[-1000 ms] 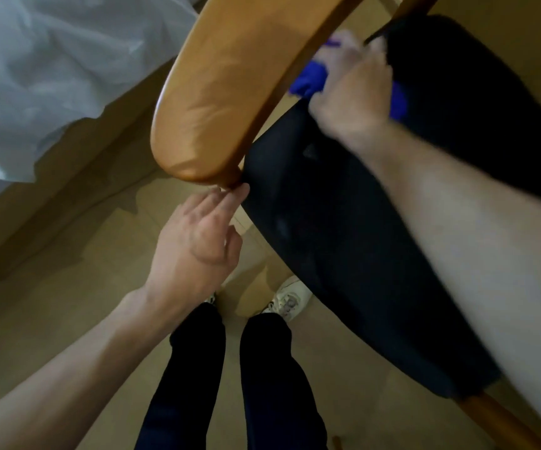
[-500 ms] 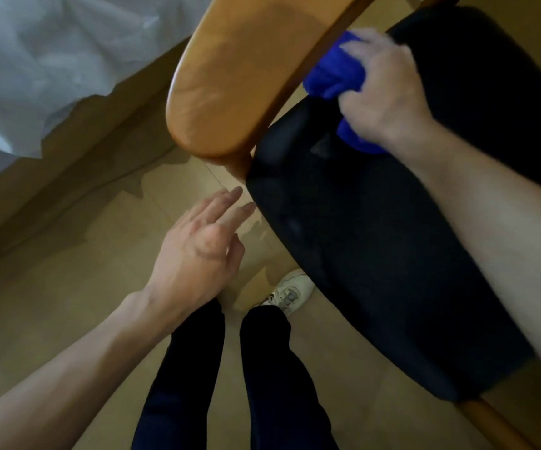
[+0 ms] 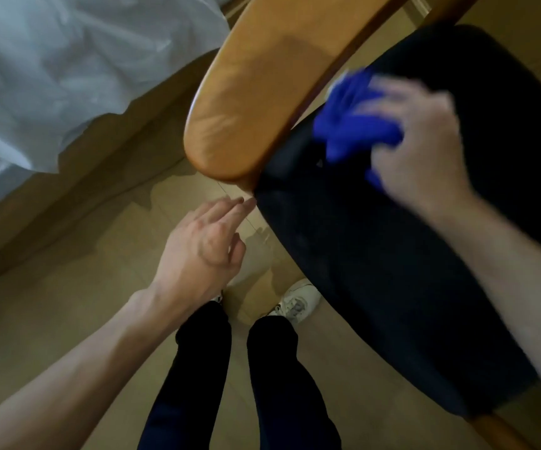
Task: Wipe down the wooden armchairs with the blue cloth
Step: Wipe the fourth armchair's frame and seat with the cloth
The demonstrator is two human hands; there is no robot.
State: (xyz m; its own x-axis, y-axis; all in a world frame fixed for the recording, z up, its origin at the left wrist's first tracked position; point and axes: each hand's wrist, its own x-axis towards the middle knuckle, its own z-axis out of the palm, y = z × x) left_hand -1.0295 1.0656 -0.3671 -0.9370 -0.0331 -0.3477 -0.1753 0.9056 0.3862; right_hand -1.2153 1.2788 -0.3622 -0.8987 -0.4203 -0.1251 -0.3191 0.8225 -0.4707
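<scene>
The right hand [image 3: 421, 147], blurred, grips a crumpled bright blue cloth [image 3: 353, 125], fingers curled over it; cloth and hand lie over the black padded seat cushion [image 3: 376, 271] of the wooden armchair, just beside the inner edge of the rounded, glossy honey-coloured wooden armrest [image 3: 256, 92]; whether the cloth touches the armrest edge cannot be told from the blur. The left hand [image 3: 204, 248] holds nothing; its fingers are loosely extended, slightly bent, the tips close to the front corner of the cushion below the armrest end; contact cannot be confirmed. A second strip of wooden frame [image 3: 503, 430] shows at the lower right under the cushion. Below, the person's dark trouser legs [image 3: 197, 368] and one white trainer [image 3: 298, 300] stand on a tan floor [image 3: 68, 303]; crumpled white sheeting [image 3: 68, 76] lies at the upper left.
</scene>
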